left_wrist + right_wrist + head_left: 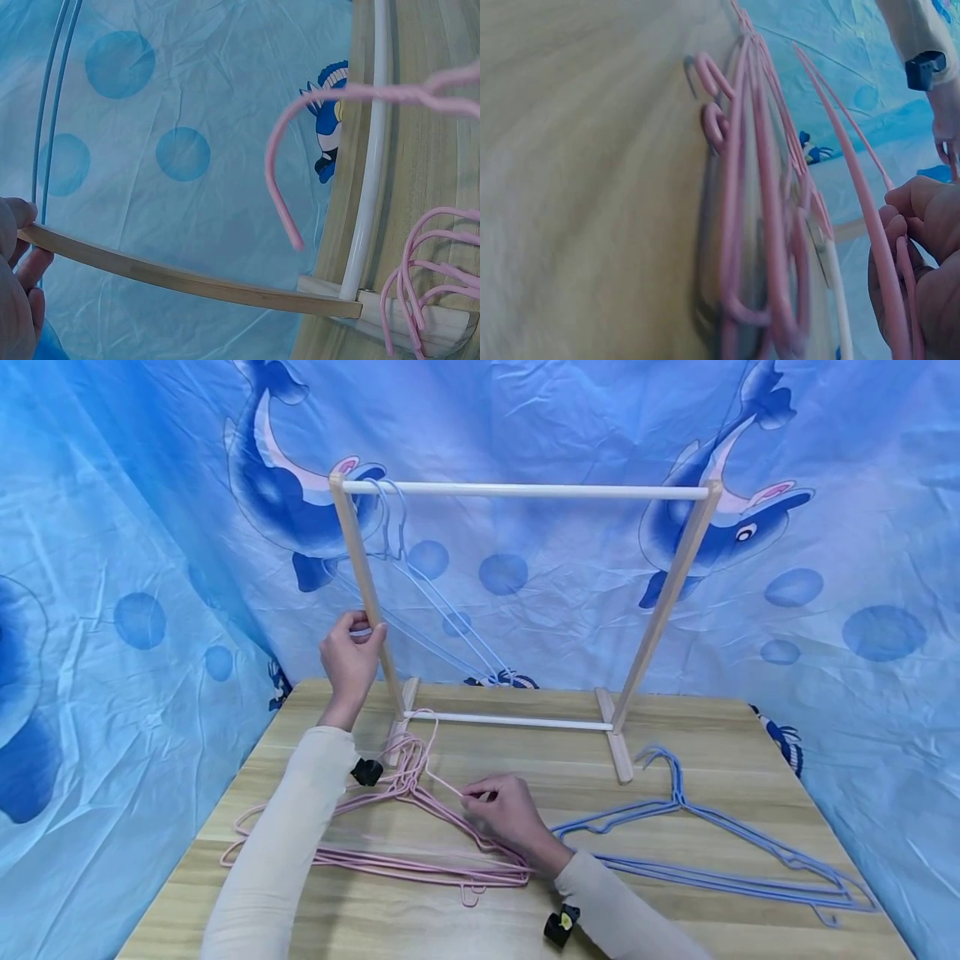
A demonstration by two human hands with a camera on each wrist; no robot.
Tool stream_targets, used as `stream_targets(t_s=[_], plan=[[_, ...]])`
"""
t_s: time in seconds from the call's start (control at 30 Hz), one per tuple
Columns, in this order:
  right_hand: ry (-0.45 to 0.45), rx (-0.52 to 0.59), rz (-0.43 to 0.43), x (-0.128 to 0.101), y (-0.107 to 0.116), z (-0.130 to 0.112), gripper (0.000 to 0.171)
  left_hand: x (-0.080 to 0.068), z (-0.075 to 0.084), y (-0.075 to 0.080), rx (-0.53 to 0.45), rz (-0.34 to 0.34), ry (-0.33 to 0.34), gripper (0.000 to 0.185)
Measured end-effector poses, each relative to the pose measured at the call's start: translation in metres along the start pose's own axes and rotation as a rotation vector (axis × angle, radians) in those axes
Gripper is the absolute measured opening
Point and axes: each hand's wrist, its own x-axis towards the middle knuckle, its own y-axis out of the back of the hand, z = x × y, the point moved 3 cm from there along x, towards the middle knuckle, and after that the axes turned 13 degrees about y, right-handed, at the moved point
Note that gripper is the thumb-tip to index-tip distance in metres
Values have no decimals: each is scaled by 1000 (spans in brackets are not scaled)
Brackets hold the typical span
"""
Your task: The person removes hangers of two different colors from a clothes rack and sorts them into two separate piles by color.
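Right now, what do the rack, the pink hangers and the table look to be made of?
Rack: pale bare wood uprights and feet, faint grain; its white rails look smooth, material unclear.
Pink hangers: thin bent rod with a matte pink coating, probably coated wire; the right hand pinches one.
Table: light wood-grain top, possibly laminate.
The left hand grips the rack's upright.

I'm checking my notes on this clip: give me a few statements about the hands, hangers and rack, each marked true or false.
1. The left hand grips the rack's left post. True.
2. The right hand pinches a blue hanger. False: it pinches a pink hanger.
3. Blue hangers on the top bar hang at its left end. True.
4. The blue hangers on the table lie left of the pink pile. False: they lie to its right.
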Motion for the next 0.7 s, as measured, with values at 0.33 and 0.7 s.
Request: stream_targets(t_s=[0.33, 0.7], plan=[[-46, 11, -26, -2, -16, 2, 11, 1, 0, 0, -3, -4, -10, 25], [-18, 5, -39, -2, -22, 7, 9, 2, -2, -1, 6, 1, 1, 25]])
